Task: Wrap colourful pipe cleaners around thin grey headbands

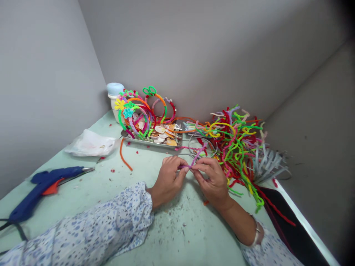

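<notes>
Between my two hands is a purple pipe cleaner [197,155], one end of it sticking up and away from me. My left hand [172,177] pinches it between thumb and forefinger. The fingertips of my right hand [212,181] close on the same pipe cleaner, almost touching the left thumb. Just beyond my hands lie thin grey hoops [203,136]. To their right spreads a heap of pipe cleaners [235,140] in red, green, yellow and pink. The part of the purple one inside my fingers is hidden.
A metal tray [149,143] holds shells and several colourful pipe-cleaner hoops [141,114]. Behind it stands a white jar [114,99]. At left are a plastic bag [91,143] and a blue glue gun [47,186]. An orange pipe cleaner [124,157] and grey strips [267,162] lie about.
</notes>
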### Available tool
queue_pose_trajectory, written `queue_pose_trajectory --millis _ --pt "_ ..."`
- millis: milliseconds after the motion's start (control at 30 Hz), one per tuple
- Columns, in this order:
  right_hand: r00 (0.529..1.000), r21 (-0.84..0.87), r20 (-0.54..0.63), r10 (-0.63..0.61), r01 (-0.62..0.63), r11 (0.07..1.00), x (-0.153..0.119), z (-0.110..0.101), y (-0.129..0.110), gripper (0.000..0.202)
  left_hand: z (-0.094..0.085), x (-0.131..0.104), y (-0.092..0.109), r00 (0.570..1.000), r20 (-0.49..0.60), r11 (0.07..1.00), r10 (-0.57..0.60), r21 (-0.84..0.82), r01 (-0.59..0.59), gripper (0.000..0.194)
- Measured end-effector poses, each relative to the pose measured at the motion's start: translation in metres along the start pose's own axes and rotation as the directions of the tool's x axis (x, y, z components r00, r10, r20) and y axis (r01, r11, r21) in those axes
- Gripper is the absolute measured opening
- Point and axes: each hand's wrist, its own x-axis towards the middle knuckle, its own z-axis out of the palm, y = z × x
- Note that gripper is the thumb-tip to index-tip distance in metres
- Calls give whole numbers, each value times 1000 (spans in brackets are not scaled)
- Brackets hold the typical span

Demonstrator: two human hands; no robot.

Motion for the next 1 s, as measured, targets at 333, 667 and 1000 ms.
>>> queue_pose_trajectory --millis 333,667,1000 --pt "999 3 -31 19 -19 1000 -1 0 2 21 -1 1 1 1000 11 1000 5 -23 -4 14" --pt "999 13 -39 38 -37 999 0 0 1 17 0 0 0 1000 13 1000 8 -19 -8 15" --pt "997 17 -70 21 -19 1000 0 0 1 15 -1 -1 2 1000 6 1000 -1 -24 1 15"
